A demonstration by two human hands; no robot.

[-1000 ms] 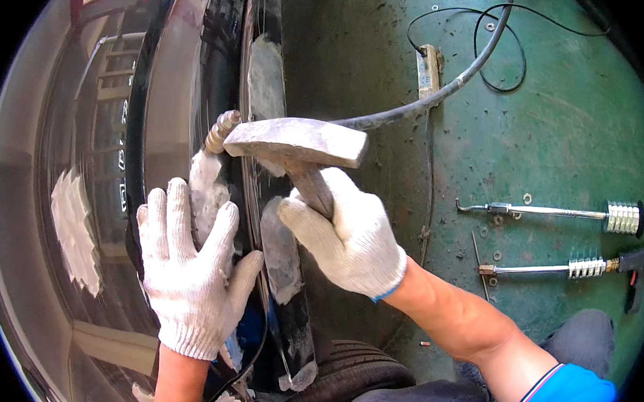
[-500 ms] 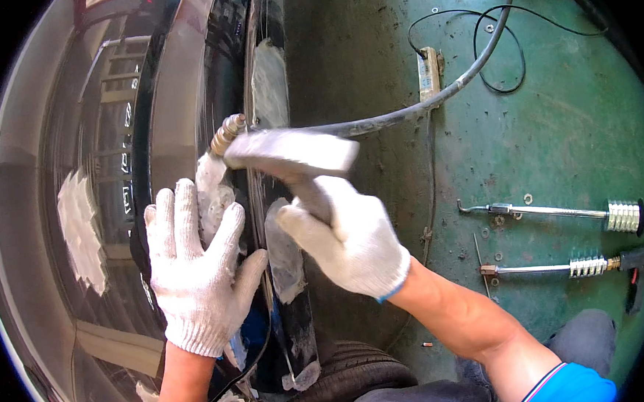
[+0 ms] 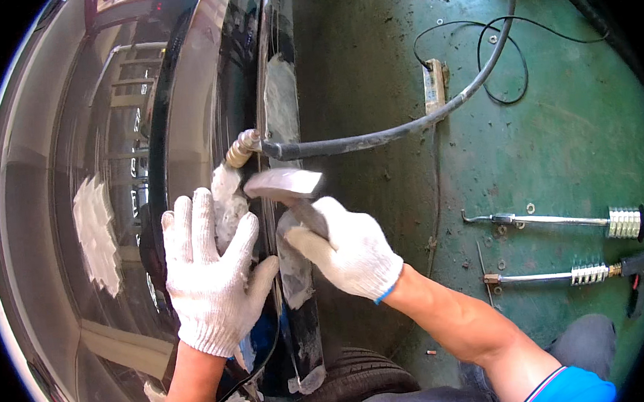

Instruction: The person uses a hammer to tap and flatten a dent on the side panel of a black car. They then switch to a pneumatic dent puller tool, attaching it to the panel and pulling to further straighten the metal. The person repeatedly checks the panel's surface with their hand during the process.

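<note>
Lower in the view than half a second ago, the hammer [image 3: 284, 183] has uncovered the end of the hose [image 3: 399, 132] that its head overlapped before. Car and left hand [image 3: 213, 281] both appear slightly farther right and lower, while the hand keeps its place against the bodywork.

Filling the left side is the dark, glossy car body [image 3: 100, 126], with pale, scuffed patches [image 3: 226, 207] on it; the green floor [image 3: 555, 150] spreads to the right. At the lower edge lies a black tire [image 3: 362, 379]. From the top, the thick hose curves down and leftward to a metal coupling [image 3: 241, 150] beside the car's edge.

Both hands wear white knitted gloves. Left fingers are spread on the car body, gripping nothing, thumb out to the right. Right hand [image 3: 351, 254] has its fingers wrapped closely around the hammer's handle.

Two slide-hammer pullers [image 3: 559, 221] lie on the floor at far right; a power strip [image 3: 433, 91] lies near the hose.

That hammer is in front of the car's edge, just below the coupling. Its head's long axis runs roughly left to right, the bright end pointing right; the handle slants down and rightward into the glove. Whether the head touches the car, I cannot tell.
</note>
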